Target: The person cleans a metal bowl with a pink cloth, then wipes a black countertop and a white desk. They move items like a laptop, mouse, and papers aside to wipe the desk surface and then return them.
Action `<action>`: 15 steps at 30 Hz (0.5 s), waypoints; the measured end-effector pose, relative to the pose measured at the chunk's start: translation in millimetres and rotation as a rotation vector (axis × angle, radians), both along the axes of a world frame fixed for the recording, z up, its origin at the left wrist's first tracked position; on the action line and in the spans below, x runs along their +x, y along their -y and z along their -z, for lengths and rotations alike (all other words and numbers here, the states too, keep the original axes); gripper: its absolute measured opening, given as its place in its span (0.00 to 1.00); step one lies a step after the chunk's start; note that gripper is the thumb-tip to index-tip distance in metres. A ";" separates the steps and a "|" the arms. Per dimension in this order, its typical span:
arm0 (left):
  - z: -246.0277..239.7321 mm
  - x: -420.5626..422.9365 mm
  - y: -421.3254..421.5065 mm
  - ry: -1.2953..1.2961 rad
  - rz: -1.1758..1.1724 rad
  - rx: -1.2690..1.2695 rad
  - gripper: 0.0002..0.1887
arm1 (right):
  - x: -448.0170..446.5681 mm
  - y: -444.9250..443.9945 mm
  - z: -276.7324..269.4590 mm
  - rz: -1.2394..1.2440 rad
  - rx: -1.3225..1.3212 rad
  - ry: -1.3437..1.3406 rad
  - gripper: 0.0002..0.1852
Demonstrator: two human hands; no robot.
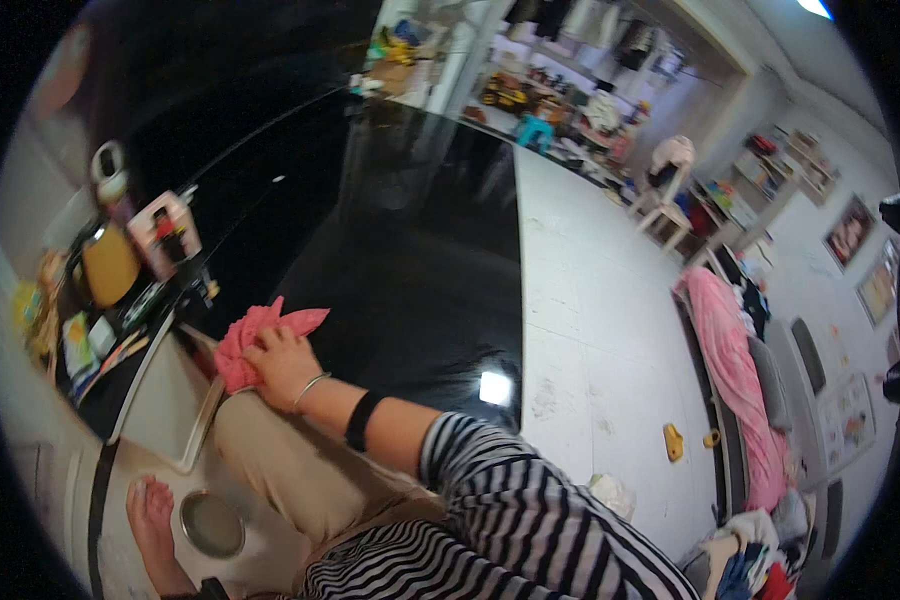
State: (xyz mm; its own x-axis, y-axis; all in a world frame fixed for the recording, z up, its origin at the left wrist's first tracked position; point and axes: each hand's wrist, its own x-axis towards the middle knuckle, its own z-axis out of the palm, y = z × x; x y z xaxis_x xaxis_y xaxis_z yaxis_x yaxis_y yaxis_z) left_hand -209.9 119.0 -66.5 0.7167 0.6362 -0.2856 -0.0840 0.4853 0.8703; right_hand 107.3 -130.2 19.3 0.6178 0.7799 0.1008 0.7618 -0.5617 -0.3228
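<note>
My right hand (279, 366) presses down on a crumpled pink cloth (251, 337) at the near edge of a glossy black tabletop (412, 277). Its fingers are spread and bent over the cloth, and the cloth's pointed ends stick out beyond them. A thin bracelet is on the wrist and a black band is on the forearm. My left hand (150, 506) is at the lower left, off the tabletop, with loosely curled fingers and nothing visible in it. Beside it, lower down, is a round pale-topped object (212, 523).
At the left, a pink holder (166, 232), a brown oval object (109, 266), packets and other small items crowd together. A pale-rimmed panel or tray (166, 390) is near my knee. Beyond are a white chair (664, 199), a bench with a pink cover (727, 360) and yellow clogs (673, 442) on the floor.
</note>
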 end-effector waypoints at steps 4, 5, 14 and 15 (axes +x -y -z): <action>9.0 -18.6 0.2 0.051 -0.172 -0.081 0.24 | 15.8 1.5 9.4 -0.259 -0.254 0.282 0.17; 7.6 -21.8 3.2 0.023 -0.173 -0.077 0.22 | 28.6 14.1 8.0 -0.232 -0.190 0.219 0.18; -20.7 -34.5 7.7 -0.178 -0.291 -0.009 0.14 | 64.6 23.5 27.7 -0.026 0.126 0.176 0.24; -15.7 -37.9 7.1 -0.227 -0.330 0.000 0.14 | 64.3 21.1 28.8 -0.035 0.137 0.220 0.24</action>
State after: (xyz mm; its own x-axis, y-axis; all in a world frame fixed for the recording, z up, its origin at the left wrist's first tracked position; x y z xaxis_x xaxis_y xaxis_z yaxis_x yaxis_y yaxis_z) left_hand -247.8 111.9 -50.9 0.3928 0.8215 -0.4133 -0.0410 0.4647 0.8845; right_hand 171.6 -151.3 -9.5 0.5420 0.7703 0.3358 0.8403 -0.4960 -0.2186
